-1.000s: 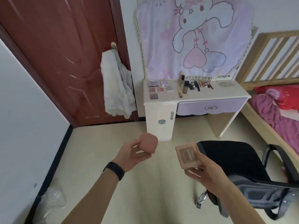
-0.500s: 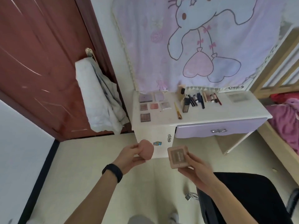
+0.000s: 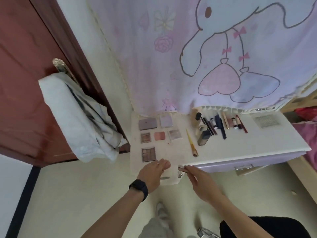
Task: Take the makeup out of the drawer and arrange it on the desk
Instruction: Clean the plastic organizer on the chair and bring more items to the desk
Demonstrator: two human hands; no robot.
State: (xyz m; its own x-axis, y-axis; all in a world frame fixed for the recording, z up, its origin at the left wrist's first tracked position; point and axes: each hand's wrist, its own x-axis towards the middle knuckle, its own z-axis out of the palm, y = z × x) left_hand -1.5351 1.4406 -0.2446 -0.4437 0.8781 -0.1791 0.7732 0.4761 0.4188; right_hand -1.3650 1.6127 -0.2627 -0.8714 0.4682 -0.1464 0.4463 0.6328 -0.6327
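Observation:
My left hand [image 3: 153, 172], a black band on its wrist, is curled around a pink makeup sponge [image 3: 166, 164] at the front edge of the white desk [image 3: 257, 145]. Just right of it, my right hand [image 3: 199, 179] pinches a pink powder compact [image 3: 181, 168], seen edge-on, at the same edge. Several eyeshadow palettes [image 3: 148, 154] lie in rows on the desk's left part. A gold-handled brush [image 3: 191, 142], a dark bottle [image 3: 203, 137] and several pencils and tubes [image 3: 221, 125] lie in the middle. The lavender drawer [image 3: 257, 161] below the top looks shut.
A cartoon blanket [image 3: 205, 57] hangs on the wall behind the desk. A white garment [image 3: 77, 117] hangs from the handle of the red door [image 3: 25, 83] on the left. A black chair [image 3: 257, 227] is at the lower right, a bed [image 3: 307, 127] at the right.
I have come close to the desk. Both hands moved forward from mid-air to its front edge, still holding the sponge and the compact; the compact has turned edge-on.

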